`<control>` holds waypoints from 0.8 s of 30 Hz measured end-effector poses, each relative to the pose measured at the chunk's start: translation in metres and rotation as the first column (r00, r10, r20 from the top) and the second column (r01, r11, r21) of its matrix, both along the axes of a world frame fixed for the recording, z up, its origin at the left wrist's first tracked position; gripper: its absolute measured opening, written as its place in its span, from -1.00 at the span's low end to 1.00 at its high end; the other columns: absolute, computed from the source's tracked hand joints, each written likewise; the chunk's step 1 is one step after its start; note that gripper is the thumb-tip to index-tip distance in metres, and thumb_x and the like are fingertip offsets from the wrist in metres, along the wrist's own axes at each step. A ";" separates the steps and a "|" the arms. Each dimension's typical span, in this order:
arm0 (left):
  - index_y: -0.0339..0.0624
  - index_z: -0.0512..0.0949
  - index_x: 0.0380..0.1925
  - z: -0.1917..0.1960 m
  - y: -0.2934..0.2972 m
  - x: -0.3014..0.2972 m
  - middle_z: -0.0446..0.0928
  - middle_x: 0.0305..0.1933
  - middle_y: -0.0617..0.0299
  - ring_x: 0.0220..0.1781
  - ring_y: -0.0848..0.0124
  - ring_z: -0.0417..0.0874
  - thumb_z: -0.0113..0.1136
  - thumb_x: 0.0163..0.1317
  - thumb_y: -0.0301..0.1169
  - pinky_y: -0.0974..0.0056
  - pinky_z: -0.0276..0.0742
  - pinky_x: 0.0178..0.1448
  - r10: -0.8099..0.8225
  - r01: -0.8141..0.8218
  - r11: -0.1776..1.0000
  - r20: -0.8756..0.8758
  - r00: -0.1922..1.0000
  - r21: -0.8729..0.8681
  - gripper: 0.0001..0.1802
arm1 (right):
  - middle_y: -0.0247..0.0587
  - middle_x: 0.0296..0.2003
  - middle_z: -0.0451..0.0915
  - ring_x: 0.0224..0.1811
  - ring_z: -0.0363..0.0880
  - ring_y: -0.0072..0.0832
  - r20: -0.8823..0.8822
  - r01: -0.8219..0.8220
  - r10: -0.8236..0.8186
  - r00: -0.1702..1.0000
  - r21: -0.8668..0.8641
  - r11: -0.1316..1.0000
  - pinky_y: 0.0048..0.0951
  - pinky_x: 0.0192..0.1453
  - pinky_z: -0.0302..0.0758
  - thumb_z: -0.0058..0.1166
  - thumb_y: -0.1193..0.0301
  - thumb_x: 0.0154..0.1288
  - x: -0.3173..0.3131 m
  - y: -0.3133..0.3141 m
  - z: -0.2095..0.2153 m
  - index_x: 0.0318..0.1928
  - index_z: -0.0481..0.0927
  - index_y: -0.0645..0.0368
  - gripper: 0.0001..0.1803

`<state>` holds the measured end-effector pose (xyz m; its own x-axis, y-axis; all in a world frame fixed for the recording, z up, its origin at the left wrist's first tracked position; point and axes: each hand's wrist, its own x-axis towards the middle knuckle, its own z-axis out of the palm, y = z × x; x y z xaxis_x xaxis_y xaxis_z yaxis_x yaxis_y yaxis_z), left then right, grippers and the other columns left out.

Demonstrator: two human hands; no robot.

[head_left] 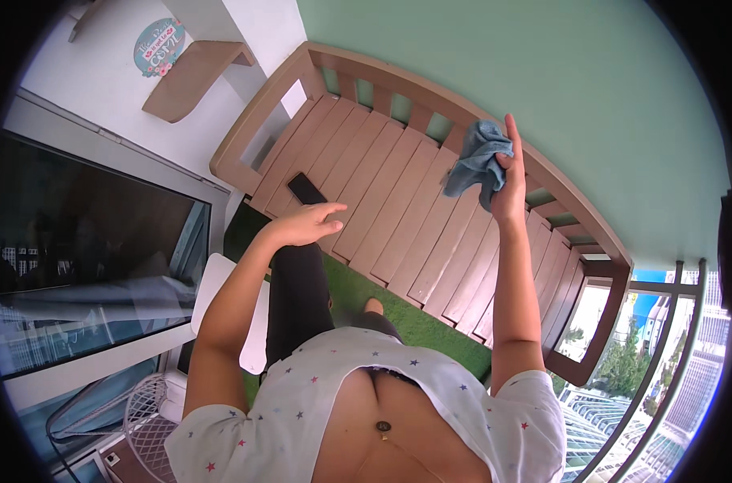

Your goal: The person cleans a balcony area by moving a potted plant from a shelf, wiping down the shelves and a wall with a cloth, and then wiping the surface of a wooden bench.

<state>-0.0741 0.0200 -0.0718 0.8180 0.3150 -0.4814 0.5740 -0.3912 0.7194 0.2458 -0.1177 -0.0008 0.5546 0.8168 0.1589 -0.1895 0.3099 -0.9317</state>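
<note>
My right hand (508,181) is raised over a brown slatted bench (398,209) and holds a crumpled blue cloth (476,163) near the bench's backrest rail. My left hand (305,223) hovers over the bench seat's front edge with fingers spread and nothing in it. A dark flat phone (305,189) lies on the slats just beyond my left hand. My leg in dark trousers (297,298) reaches toward the bench.
Green artificial turf (366,294) covers the floor in front of the bench. A pale green wall (543,97) stands behind it. A glass sliding door (92,266) is on the left, a metal balcony railing (672,338) on the right, a white wire stand (152,419) at lower left.
</note>
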 end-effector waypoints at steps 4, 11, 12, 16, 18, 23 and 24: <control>-0.08 0.07 0.40 0.032 -0.065 0.021 0.19 0.39 -0.10 0.41 0.10 0.25 -0.43 0.28 0.36 0.01 0.15 0.42 0.594 -0.317 0.545 0.090 0.800 -0.776 -0.09 | -0.14 0.10 0.42 0.07 0.42 -0.43 0.018 -0.239 0.243 0.970 -0.105 0.965 -0.47 0.19 0.32 -0.21 0.69 -0.01 -0.077 -0.011 0.004 0.43 0.06 0.14 -0.13; -0.31 0.41 0.11 0.001 -0.057 0.094 0.47 0.06 -0.03 0.16 0.01 0.45 -0.72 0.31 0.29 -0.14 0.20 0.34 0.884 0.285 -0.083 0.062 0.464 -0.955 -0.05 | 0.12 0.31 0.19 0.33 0.18 0.04 0.705 -0.377 0.403 0.584 -0.204 0.903 -0.04 0.38 0.06 -0.17 -0.18 0.32 -0.104 -0.004 -0.021 0.43 -0.57 0.10 0.08; -0.23 0.34 0.19 0.014 -0.051 0.110 0.41 0.17 0.03 0.22 0.10 0.41 -0.64 0.35 0.26 -0.04 0.20 0.36 0.888 0.248 -0.139 -0.010 0.461 -0.959 -0.14 | 0.12 0.31 0.19 0.33 0.18 0.04 0.731 -0.354 0.369 0.574 -0.185 0.917 -0.04 0.38 0.06 -0.17 -0.18 0.32 -0.082 0.009 -0.023 0.43 -0.57 0.10 0.08; -0.19 0.23 0.30 0.058 0.045 0.165 0.33 0.31 0.19 0.32 0.28 0.34 -0.38 0.41 0.13 0.10 0.14 0.43 0.878 0.274 0.023 0.151 0.454 -0.961 -0.29 | 0.17 0.14 0.42 0.21 0.34 0.01 0.735 -0.076 0.126 0.667 -0.101 0.992 -0.15 0.32 0.18 -0.34 -0.09 0.42 0.022 0.056 0.051 0.46 -0.16 0.23 -0.16; -0.21 0.25 0.28 0.096 0.095 0.184 0.38 0.27 0.19 0.28 0.29 0.39 -0.26 0.42 0.06 0.11 0.18 0.41 0.887 0.226 0.155 0.236 0.396 -0.962 -0.35 | -0.02 0.06 0.50 0.07 0.45 -0.13 0.944 0.187 0.130 0.304 -0.194 0.963 -0.20 0.18 0.34 -0.29 0.05 0.48 0.069 0.091 0.157 0.33 0.25 0.16 -0.41; -0.23 0.40 0.17 0.268 0.223 0.264 0.54 0.04 0.22 0.07 0.37 0.55 0.03 0.39 -0.25 0.28 0.37 0.24 0.764 0.054 0.645 0.644 -0.027 -0.763 -0.57 | -0.09 0.11 0.47 0.19 0.40 -0.21 0.929 0.412 -0.368 0.026 0.326 0.851 -0.22 0.22 0.35 -0.07 0.27 0.41 0.141 0.174 0.379 0.33 0.28 0.10 -0.48; -0.23 0.40 0.17 0.306 0.241 0.270 0.54 0.04 0.22 0.07 0.37 0.55 0.03 0.39 -0.25 0.28 0.37 0.24 0.757 0.067 0.654 0.652 -0.044 -0.754 -0.57 | -0.11 0.15 0.45 0.23 0.38 -0.22 0.893 0.459 -0.450 -0.017 0.407 0.790 -0.20 0.25 0.34 -0.06 0.29 0.40 0.146 0.184 0.410 0.32 0.29 0.08 -0.49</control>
<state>0.1959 0.2607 0.2346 0.4645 0.8201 0.3342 -0.7686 0.1859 0.6121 0.3914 0.0662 0.4091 0.2242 0.4615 0.8584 0.9731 -0.0577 -0.2231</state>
